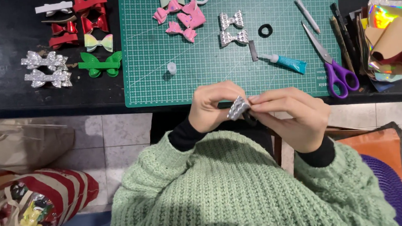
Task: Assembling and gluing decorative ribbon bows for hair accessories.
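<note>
My left hand [212,106] and my right hand [294,116] meet just below the table's front edge. Together they pinch a small silver studded bow piece [238,108], and a dark band shows under it by my right fingers. Both arms wear a green knitted sweater [243,189] with black cuffs. On the green cutting mat [151,55] above my hands lie two finished silver bows [232,28], several pink bows [180,17], a blue glue tube [287,62] with its white cap [172,68] apart, and a black ring [265,30].
Purple-handled scissors [333,65] and pens lie at the mat's right, beside a pile of shiny foil sheets [391,36]. Red, silver, green and pastel bows [73,41] sit on the black table at left. A striped bag [39,202] lies on the floor at lower left.
</note>
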